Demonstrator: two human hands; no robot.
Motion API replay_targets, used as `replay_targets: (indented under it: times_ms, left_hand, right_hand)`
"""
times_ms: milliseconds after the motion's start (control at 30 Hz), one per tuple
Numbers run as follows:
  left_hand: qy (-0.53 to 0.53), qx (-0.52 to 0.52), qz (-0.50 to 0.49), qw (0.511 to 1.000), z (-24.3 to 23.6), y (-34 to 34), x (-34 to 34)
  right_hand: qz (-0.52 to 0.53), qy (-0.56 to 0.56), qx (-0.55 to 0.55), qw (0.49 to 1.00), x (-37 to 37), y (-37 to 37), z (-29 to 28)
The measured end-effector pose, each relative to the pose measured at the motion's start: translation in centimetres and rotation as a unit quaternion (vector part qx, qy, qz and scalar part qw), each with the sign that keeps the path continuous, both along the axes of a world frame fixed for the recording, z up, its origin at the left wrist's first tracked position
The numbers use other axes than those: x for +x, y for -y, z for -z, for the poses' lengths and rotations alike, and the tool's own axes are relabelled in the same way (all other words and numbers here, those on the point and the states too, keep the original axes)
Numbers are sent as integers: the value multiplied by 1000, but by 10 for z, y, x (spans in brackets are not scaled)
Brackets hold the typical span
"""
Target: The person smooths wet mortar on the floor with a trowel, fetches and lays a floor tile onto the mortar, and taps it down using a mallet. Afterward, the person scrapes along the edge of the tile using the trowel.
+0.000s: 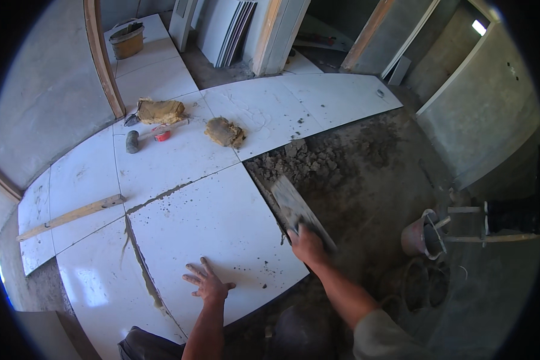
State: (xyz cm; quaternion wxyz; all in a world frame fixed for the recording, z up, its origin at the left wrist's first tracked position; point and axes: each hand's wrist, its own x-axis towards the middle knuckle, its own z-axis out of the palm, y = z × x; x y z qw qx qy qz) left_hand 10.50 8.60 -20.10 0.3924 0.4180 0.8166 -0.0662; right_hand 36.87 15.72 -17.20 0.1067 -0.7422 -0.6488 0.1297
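Observation:
My right hand [308, 245] is closed round the handle of a long, flat rectangular trowel [293, 201]. The trowel lies along the right edge of a large white floor tile [213, 225], over the dark mortar bed. Just beyond its far end is a heap of crumbly grey mortar [303, 161]. My left hand [207, 284] rests on the same tile with its fingers spread and holds nothing. Wet grey mortar fills the joints at this tile's left and far sides, and small specks are scattered on its face.
On the tiles beyond lie a rubber mallet [132, 142], a red tape-like item [162, 137] and two yellowish sponges [160, 111] [224, 132]. A wooden batten [72, 217] lies at left. A bucket [423, 235] stands right; another bucket [127, 42] is far left.

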Motion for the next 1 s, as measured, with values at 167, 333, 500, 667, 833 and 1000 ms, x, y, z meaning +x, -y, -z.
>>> replay_targets:
  times_ms: [167,333,500,667,833,1000]
  left_hand:
    - [-15,-27,17,999,1,-5,3]
    - [-28,-36,24,999,7,-6,5]
    - [-44,-23,34,998,10,-6,6]
    - [-49,-41,41,997,6,-8,9]
    - [-53,-45,43,997,8,-6,10]
    - [-33,1,22,999,9,-2,6]
  right_hand:
    - [-2,-41,-31,999,-48,-108,19]
    - [-48,-38,-55,997,-63,-150,51]
    - [-70,6,-70,995,-27,-61,76]
    - [-30,0,-35,999,3,20,78]
    - [-56,31,-14,998,3,7,89]
    - [-56,50,43,996,14,2,89]
